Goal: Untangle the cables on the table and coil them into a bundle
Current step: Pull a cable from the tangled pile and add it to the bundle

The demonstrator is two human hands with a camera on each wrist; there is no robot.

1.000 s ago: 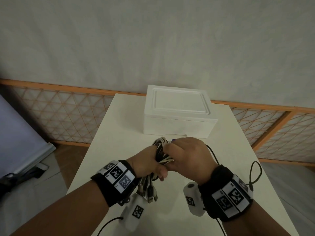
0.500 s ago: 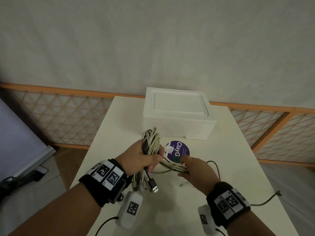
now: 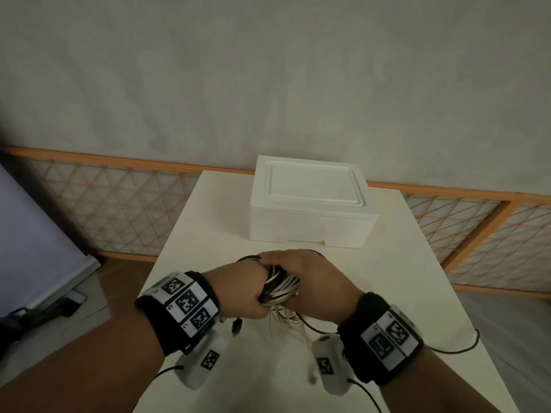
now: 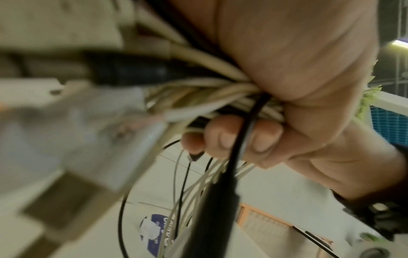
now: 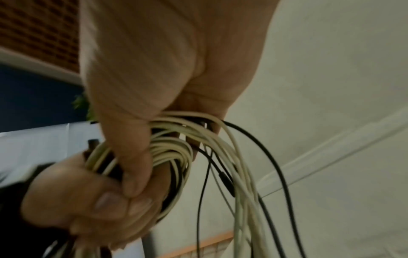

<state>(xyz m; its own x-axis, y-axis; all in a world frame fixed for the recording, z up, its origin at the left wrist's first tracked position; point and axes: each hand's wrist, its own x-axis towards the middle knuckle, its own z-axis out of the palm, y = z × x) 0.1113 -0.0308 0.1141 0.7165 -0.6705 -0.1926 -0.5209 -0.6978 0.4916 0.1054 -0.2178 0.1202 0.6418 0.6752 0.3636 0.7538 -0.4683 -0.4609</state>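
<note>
Half a second ago the right hand [image 3: 310, 281] was away from the bundle, pulling loose strands over the purple round sticker [image 4: 158, 234]; now it has come back to the left hand [image 3: 238, 289], and both hands meet just in front of the white foam box [image 3: 310, 204]; the sticker is nearly covered in the head view.

The cable bundle [image 3: 280, 289] is held up above the surface [image 3: 372, 278], between the two hands; the left fingers [image 5: 110, 202] are curled tight round the coiled part; the right fingers [image 4: 223, 137] and thumb are curled round the same coil from the other side.

The cables are thin and round; most are smooth cream-white, a few are black; they make tight loops inside the grip, and loose strands [image 3: 286, 323] hang down below it; a black plug [image 3: 237, 324] dangles under the left hand.

The foam box is blocky, with a flat lid that has a raised rim; the surface is plain, pale and smooth.
</note>
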